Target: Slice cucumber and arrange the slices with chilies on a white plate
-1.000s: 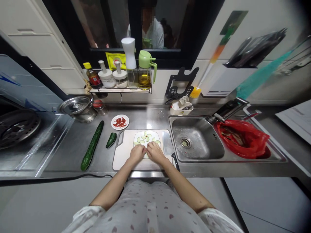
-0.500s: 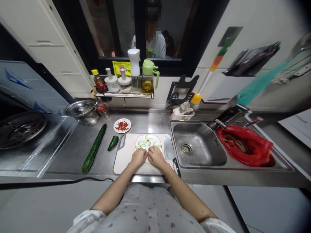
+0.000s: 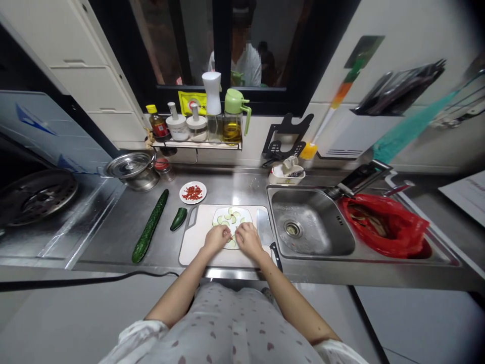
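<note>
Fingers of left hand [image 3: 215, 238] and right hand [image 3: 248, 238] curl onto cucumber slices [image 3: 228, 220]; grip unclear. Cleaver [image 3: 265, 233] lies right, long axis pointing frame-top.

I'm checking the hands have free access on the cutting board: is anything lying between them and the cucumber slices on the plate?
Nothing visible does. The left hand and right hand already rest at the near edge of the plate, right at the cucumber slices. The knife lies to the right, beside the right hand.

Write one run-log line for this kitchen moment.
left hand: on cucumber slices | right hand: same plate | knife: idle on board
</note>
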Demonstrator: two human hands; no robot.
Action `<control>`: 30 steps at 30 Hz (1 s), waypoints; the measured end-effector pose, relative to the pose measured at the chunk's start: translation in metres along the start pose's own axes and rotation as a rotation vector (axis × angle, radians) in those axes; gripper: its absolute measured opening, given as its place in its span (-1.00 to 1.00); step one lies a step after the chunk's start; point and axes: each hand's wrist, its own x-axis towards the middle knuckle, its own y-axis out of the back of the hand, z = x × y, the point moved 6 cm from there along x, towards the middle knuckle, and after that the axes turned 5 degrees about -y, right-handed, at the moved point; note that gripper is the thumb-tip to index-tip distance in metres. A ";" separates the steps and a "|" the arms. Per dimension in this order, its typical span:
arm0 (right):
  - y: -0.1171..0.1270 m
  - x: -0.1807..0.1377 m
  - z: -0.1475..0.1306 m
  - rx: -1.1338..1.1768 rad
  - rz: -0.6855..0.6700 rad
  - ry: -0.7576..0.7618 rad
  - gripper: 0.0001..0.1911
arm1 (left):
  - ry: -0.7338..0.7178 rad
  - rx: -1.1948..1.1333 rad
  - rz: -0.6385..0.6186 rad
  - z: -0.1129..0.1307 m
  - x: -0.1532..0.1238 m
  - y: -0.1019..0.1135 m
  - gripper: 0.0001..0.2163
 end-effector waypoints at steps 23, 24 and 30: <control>0.034 -0.003 0.006 0.247 0.123 -0.123 -0.84 | 0.443 0.313 0.265 -0.136 0.084 0.137 -0.78; 0.035 -0.003 0.006 0.247 0.128 -0.125 -0.84 | 0.445 0.339 0.243 -0.137 0.087 0.137 -0.78; 0.040 -0.009 0.011 0.235 0.149 -0.128 -0.84 | 0.429 0.430 0.179 -0.141 0.099 0.134 -0.75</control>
